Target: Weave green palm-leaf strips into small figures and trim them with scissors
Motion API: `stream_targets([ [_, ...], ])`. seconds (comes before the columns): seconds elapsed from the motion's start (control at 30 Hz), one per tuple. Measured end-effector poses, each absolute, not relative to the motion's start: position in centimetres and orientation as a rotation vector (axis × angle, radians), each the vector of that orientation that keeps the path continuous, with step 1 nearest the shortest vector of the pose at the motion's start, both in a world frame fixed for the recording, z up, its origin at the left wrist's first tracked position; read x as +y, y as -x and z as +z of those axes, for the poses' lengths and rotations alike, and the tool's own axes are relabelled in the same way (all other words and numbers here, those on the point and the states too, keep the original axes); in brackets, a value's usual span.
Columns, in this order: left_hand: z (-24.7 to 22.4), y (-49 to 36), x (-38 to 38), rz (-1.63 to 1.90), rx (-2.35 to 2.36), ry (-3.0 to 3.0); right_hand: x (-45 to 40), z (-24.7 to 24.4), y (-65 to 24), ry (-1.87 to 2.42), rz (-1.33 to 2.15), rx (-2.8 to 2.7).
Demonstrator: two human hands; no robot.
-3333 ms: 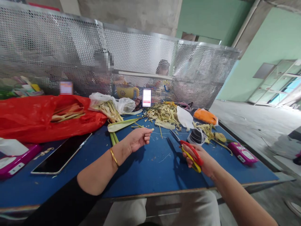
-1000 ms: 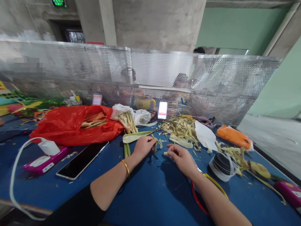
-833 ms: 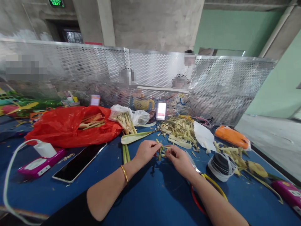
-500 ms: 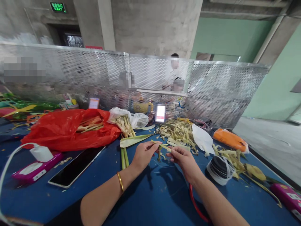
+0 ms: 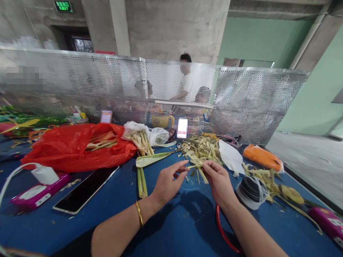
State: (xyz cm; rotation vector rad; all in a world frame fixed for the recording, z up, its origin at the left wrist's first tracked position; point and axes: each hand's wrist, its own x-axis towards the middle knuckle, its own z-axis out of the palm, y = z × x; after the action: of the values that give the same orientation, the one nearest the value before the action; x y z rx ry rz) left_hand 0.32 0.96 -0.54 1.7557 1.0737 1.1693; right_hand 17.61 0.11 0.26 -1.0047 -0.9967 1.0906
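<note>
My right hand (image 5: 220, 180) pinches a small bunch of pale green-yellow leaf strips (image 5: 201, 173) between thumb and fingers, above the blue tabletop. Facing it, my left hand (image 5: 170, 180) has its thumb and fingers apart. One strip end points at its fingertips, and no grip on it shows. A gold bangle (image 5: 139, 214) circles the left wrist. Just behind the hands lies a heap of dry, shredded leaf strips (image 5: 205, 147). A broad pale leaf (image 5: 154, 159) and green stalks (image 5: 142, 182) rest left of my left hand.
Left stand a red plastic bag (image 5: 66, 146) of dried husks, a phone (image 5: 87, 191) and a purple power strip (image 5: 40, 192). On the right are a spool of white line (image 5: 252, 192), an orange packet (image 5: 262, 157) and a red hose (image 5: 221, 228). A perforated metal screen (image 5: 107, 78) separates people behind.
My left fingers have come off the strips and spread. My right hand has turned slightly and keeps the strips. Behind the screen, a standing person has shifted left.
</note>
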Motion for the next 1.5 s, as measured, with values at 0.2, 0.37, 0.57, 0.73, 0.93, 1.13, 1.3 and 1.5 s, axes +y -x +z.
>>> stream_targets([
  [0.2,0.0,-0.4,0.9,0.957,0.93,-1.261,-0.4,1.9,-18.1,0.998,1.002,-1.462],
  [0.37,-0.1,-0.3,0.3,0.705,0.8,-1.154,-0.6,1.5,-17.9,0.957,1.08,-1.728],
  [0.57,0.1,0.5,0.7,0.53,0.796,-0.978,-0.5,1.5,-18.6,0.919,1.086,-1.877],
  [0.73,0.4,0.9,1.2,0.518,0.829,-1.007,-0.7,2.0,-18.8,0.956,1.052,-1.886],
  [0.93,0.6,1.1,1.1,0.415,0.749,-1.034,-0.7,2.0,-18.6,0.966,1.073,-1.854],
  [1.13,0.8,1.1,0.8,0.393,0.734,-1.155,-0.7,1.8,-18.4,0.964,1.086,-1.846],
  [1.3,1.1,1.4,1.0,0.469,0.715,-1.392,-0.8,2.2,-18.5,0.91,1.094,-1.846],
  [1.5,0.8,1.2,0.7,0.437,0.673,-1.316,-0.9,1.9,-18.0,0.918,0.969,-1.886],
])
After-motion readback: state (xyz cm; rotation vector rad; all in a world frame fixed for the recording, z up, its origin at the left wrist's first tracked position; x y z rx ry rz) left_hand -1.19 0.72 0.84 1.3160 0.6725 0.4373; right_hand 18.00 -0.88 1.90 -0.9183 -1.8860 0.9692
